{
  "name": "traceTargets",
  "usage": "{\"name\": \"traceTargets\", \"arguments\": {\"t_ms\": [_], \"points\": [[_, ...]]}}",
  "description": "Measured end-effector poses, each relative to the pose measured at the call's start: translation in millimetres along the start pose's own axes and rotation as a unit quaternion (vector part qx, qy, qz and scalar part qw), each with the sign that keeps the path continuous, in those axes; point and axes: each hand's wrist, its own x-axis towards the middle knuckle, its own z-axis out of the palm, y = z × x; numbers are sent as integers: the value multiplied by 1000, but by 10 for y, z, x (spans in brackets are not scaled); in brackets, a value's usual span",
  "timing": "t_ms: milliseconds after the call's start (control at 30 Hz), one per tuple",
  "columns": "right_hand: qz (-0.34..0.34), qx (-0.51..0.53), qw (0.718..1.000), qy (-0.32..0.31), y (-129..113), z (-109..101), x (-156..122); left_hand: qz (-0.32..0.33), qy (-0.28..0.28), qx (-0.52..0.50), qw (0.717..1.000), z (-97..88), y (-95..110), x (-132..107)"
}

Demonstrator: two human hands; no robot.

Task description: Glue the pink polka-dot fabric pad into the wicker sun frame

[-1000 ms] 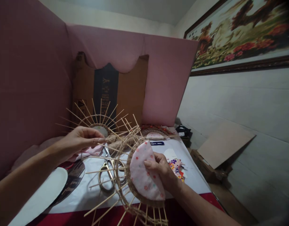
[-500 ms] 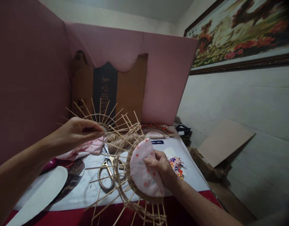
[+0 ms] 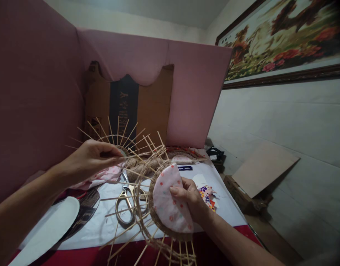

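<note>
Where sticks (image 3: 110,199) jut out, scissors (image 3: 128,201) lie part-hidden

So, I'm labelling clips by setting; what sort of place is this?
Probably a small craft corner, perhaps in a home: the right hand holds a stick-and-twine piece, scissors lie on a white-covered table, and a framed picture hangs on the wall.
</note>
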Motion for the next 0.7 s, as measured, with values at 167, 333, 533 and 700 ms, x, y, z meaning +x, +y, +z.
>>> {"name": "traceTargets", "arguments": {"t_ms": [167,333,533,700], "points": [[-1,4,1000,-1,4,3,-8,-83,5,-94,992,-5,-15,121],[4,-5,1000,-1,21,-7,1,-83,31,-127,988,-53,-61,206],[5,-7,1000,-2,44,-28,22,-21,70,-67,995,-57,-13,96],[-1,-9,1000,-4,42,-23,17,84,55,52,994,55,67,-110]]}}
